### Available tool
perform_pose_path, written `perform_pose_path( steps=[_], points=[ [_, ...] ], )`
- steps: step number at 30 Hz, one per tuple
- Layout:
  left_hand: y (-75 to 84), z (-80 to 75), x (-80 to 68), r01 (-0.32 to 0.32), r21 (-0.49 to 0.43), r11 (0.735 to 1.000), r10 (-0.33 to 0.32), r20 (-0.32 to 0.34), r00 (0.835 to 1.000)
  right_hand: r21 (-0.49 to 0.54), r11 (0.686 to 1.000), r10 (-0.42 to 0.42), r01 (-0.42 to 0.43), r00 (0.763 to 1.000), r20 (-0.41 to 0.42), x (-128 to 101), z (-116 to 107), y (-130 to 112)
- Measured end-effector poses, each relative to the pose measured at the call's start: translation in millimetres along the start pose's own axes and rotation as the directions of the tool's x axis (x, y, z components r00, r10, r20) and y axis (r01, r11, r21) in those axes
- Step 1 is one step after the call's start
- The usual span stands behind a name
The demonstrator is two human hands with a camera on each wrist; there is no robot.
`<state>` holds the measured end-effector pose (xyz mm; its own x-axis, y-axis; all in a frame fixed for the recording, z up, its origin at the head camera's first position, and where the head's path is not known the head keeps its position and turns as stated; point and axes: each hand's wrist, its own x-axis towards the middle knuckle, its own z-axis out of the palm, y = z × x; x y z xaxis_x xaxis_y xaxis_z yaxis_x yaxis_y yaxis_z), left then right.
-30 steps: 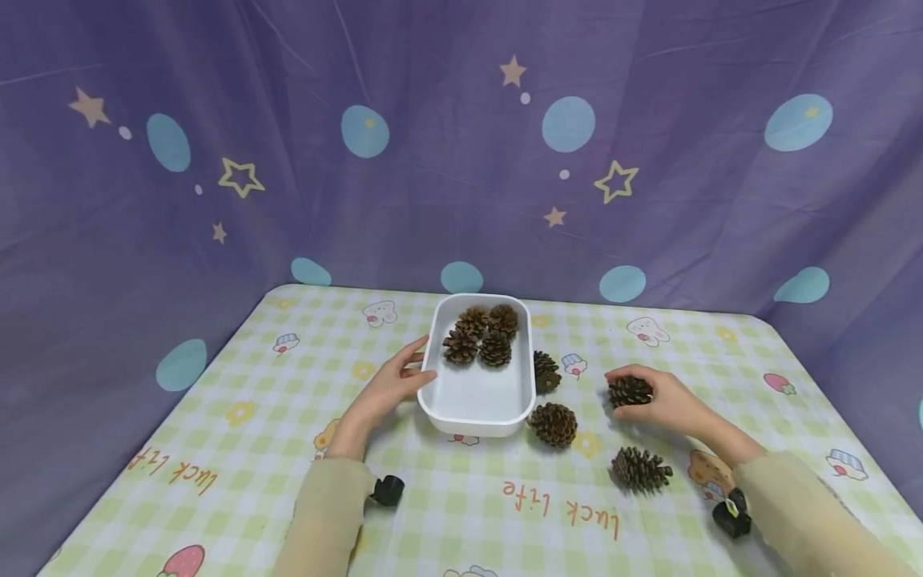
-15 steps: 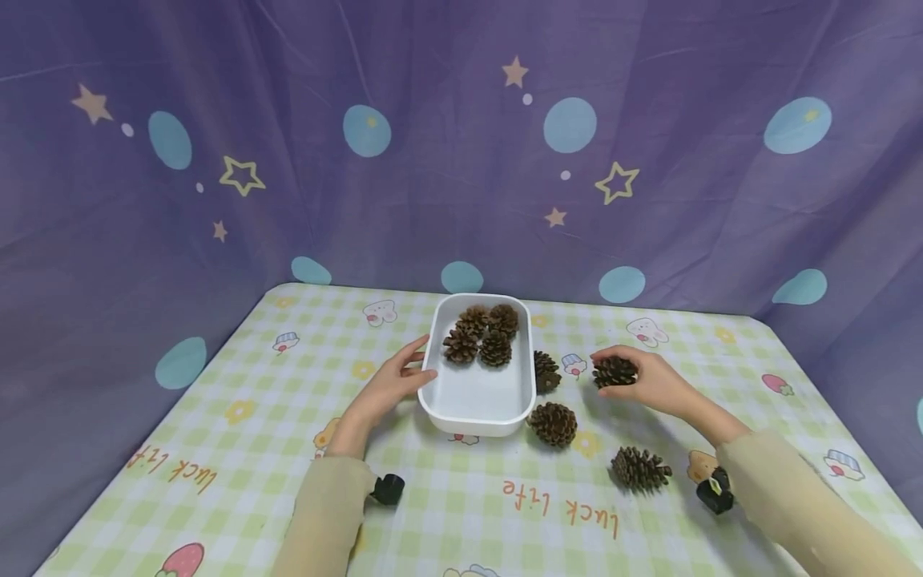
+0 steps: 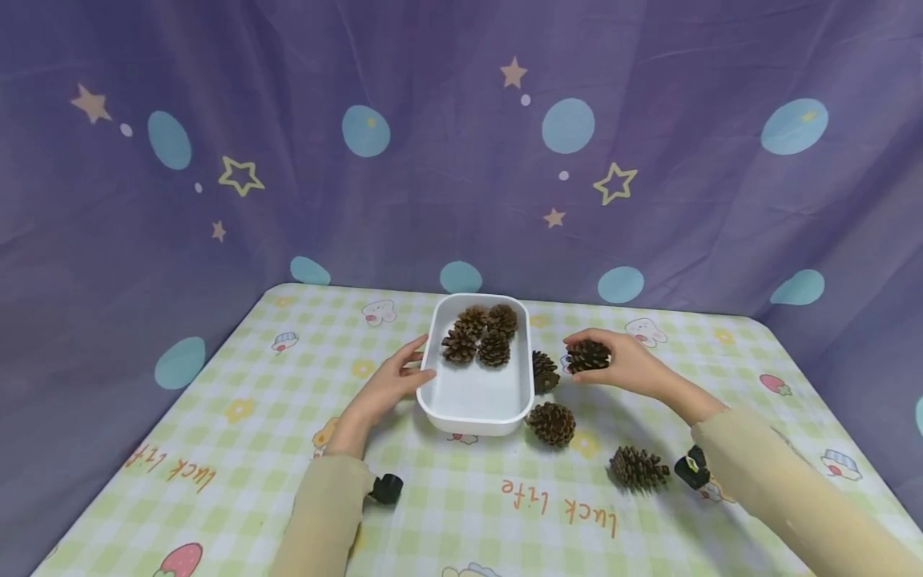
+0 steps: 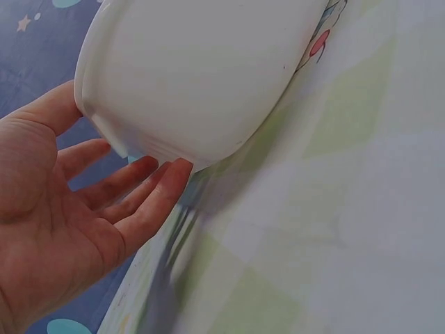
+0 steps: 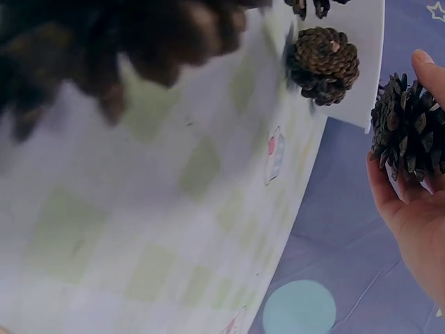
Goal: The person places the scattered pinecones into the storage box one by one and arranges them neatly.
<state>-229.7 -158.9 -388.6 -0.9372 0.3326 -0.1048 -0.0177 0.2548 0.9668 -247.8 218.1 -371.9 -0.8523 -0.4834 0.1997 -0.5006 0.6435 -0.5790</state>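
Observation:
A white rectangular bin [image 3: 476, 398] stands near the middle of the table with several brown pine cones [image 3: 493, 349] grouped in its far half. My left hand [image 3: 388, 391] holds the bin's left side, thumb over the rim and fingertips along the outer wall [image 4: 201, 76]. My right hand [image 3: 627, 365] grips another pine cone [image 3: 588, 357] between thumb and fingers, raised over the table right of the bin. The right wrist view shows this held cone [image 5: 410, 132] with its scales spread open.
One loose pine cone [image 3: 546, 373] lies close against the bin's right side, another [image 3: 552, 424] just nearer. A third cone [image 3: 638, 470] lies closer to the front right. A checked cloth [image 3: 288, 513] covers the table; a purple curtain [image 3: 461, 160] hangs behind.
My right hand has carried its pine cone up and left toward the bin. The left hand, the bin and the loose cones stay in place.

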Motion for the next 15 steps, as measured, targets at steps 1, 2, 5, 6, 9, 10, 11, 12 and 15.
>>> perform_pose_path(
  steps=[1,2,5,6,9,10,11,12,15],
  points=[
    [-0.2,-0.1,-0.7,0.002,0.000,1.000,-0.002,-0.001,1.000,-0.006,1.000,-0.002,0.002,1.000,0.003,2,0,-2],
    [-0.7,-0.1,-1.0,0.003,-0.001,1.000,-0.003,-0.002,1.000,-0.006,1.000,-0.007,0.007,1.000,0.006,4,1,-3],
    [-1.3,0.2,-1.8,0.004,-0.005,1.000,-0.004,-0.005,1.000,-0.008,1.000,-0.030,0.030,1.000,0.002,9,3,-8],
    [-1.4,0.2,-2.0,0.006,-0.005,1.000,-0.006,-0.008,1.000,-0.004,0.999,-0.041,0.041,0.999,0.005,11,4,-10],
    [-1.3,0.0,-2.6,0.010,-0.004,1.000,-0.010,-0.013,1.000,0.013,0.997,-0.071,0.071,0.997,0.010,16,6,-16],
    [-1.1,-0.1,-2.8,0.010,-0.005,1.000,-0.010,-0.014,1.000,0.016,0.997,-0.079,0.079,0.997,0.014,18,7,-19],
    [-0.9,-0.1,-2.9,0.011,-0.005,1.000,-0.011,-0.014,1.000,0.017,0.996,-0.085,0.085,0.996,0.017,19,7,-21],
    [-0.5,-0.1,-3.0,0.011,-0.006,1.000,-0.011,-0.013,1.000,0.022,0.996,-0.088,0.088,0.996,0.022,21,7,-23],
    [0.2,-0.2,-2.5,0.006,-0.009,1.000,-0.006,-0.008,1.000,0.031,0.995,-0.091,0.090,0.995,0.033,25,9,-28]
  ],
)
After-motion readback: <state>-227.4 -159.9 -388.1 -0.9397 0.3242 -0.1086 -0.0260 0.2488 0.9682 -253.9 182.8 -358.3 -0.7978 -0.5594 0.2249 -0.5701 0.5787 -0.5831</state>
